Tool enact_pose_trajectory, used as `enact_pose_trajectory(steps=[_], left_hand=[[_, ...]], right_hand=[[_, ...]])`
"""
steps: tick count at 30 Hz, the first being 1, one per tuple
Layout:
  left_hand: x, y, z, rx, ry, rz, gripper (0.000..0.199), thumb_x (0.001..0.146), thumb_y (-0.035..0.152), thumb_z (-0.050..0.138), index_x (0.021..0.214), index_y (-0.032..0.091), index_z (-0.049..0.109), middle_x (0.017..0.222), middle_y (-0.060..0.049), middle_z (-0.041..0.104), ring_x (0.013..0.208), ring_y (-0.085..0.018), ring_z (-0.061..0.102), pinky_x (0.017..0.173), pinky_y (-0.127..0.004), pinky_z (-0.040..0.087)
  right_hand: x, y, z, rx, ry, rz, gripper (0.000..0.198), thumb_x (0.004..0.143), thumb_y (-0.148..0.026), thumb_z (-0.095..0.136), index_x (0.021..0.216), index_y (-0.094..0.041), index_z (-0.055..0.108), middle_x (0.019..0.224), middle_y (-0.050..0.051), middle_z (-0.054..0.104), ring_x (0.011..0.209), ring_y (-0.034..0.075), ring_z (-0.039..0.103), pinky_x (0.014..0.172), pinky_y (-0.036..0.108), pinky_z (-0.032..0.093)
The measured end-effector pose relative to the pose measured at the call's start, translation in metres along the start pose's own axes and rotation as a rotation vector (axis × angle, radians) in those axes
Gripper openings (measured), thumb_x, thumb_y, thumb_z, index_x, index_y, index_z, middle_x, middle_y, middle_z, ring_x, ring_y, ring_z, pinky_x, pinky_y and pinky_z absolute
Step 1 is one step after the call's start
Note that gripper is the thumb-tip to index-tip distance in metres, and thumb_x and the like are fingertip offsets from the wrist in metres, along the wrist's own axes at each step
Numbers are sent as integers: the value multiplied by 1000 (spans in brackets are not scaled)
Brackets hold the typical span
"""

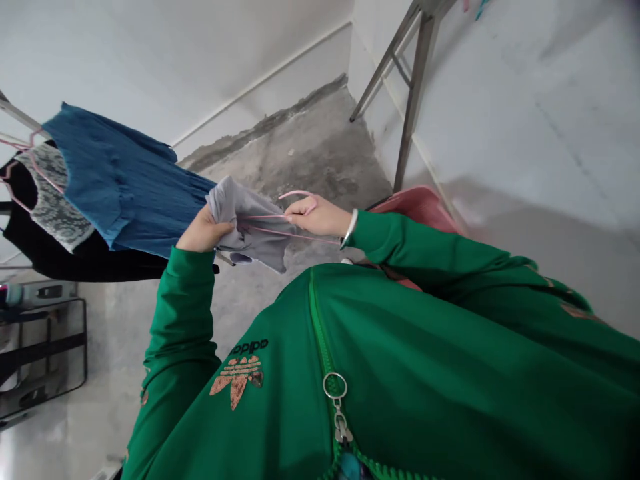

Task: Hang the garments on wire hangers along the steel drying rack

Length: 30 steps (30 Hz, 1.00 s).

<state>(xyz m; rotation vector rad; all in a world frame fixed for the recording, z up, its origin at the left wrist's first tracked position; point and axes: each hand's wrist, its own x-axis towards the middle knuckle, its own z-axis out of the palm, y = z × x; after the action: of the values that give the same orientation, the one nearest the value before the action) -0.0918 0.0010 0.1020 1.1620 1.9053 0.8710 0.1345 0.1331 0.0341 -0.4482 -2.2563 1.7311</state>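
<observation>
Concrete floor [115, 347], white walls [550, 120], grey garment [253, 202].

Blue dress [123, 180] crowds the left hand [203, 231], with room ahead.

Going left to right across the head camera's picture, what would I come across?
Patterned grey-and-white garment, blue garment, left hand, light grey garment, right hand, silver bracelet, pink item.

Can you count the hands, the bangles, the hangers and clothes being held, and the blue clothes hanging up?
Hands: 2 (left hand, right hand)
Bangles: 1 (silver bangle)
Hangers being held: 1 (pink hanger)
Clothes being held: 1 (grey garment)
Blue clothes hanging up: 1 (blue garment)
Total: 6
</observation>
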Motion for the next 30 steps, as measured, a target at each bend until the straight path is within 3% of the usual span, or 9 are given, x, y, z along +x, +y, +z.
enact_pose_trajectory(steps=[3,6,13,18,21,23,26,28,30], left_hand=[[0,8,20,250,-95,90,65,68,22,62,132,13,53,131,-12,60,127,-31,52,112,-46,39],[2,12,36,510,-160,196,66,72,12,51,138,13,48,138,-10,55,134,-27,44,118,-44,30],[1,22,38,1007,32,204,49,83,15,45,130,14,58,126,-18,54,114,-31,55,96,-48,47],[8,24,36,994,74,335,37,83,19,48,113,17,69,92,-11,67,106,-29,55,98,-48,43],[15,19,34,764,58,385,32,82,22,50,105,19,72,96,-8,70,105,-25,59,99,-42,45],[16,19,30,586,87,392,30,83,25,51,104,21,72,106,-5,71,108,-23,61,101,-38,47],[10,27,18,413,200,366,28,83,30,57,105,21,72,111,0,71,112,-21,62,107,-35,45],[0,37,9,356,280,344,28,82,30,62,105,17,72,110,0,71,112,-21,63,108,-36,44],[-11,49,1,330,341,321,29,82,28,65,106,13,71,111,-2,72,111,-22,63,107,-38,46]], right_hand=[[12,-1,15,12,27,22,17,78,-19,47,68,-12,58,58,-2,47,62,9,42,63,24,33],[21,-2,10,5,29,-24,16,78,-20,50,66,-12,57,60,-2,49,64,9,43,65,24,34],[22,-7,-32,27,27,-95,17,79,-24,53,72,-13,64,71,2,62,69,12,51,65,26,39],[22,-18,-53,-84,-9,-129,14,79,-25,57,74,-16,66,69,1,62,66,11,52,63,25,41],[19,-32,-68,-155,12,-126,14,80,-29,59,81,-17,66,74,1,63,67,12,54,65,27,45],[10,-41,-80,-248,163,-153,16,82,-34,60,88,-20,65,87,3,64,82,16,59,78,30,48],[-17,-39,-92,-440,596,-236,22,90,-43,47,89,-26,61,101,7,63,105,21,55,98,36,43],[-37,-19,-89,-480,857,-288,35,93,-46,32,79,-26,56,90,9,61,95,23,56,94,38,43],[-54,16,-74,-451,910,-270,38,92,-46,29,69,-24,50,74,9,57,79,23,54,83,39,44]])
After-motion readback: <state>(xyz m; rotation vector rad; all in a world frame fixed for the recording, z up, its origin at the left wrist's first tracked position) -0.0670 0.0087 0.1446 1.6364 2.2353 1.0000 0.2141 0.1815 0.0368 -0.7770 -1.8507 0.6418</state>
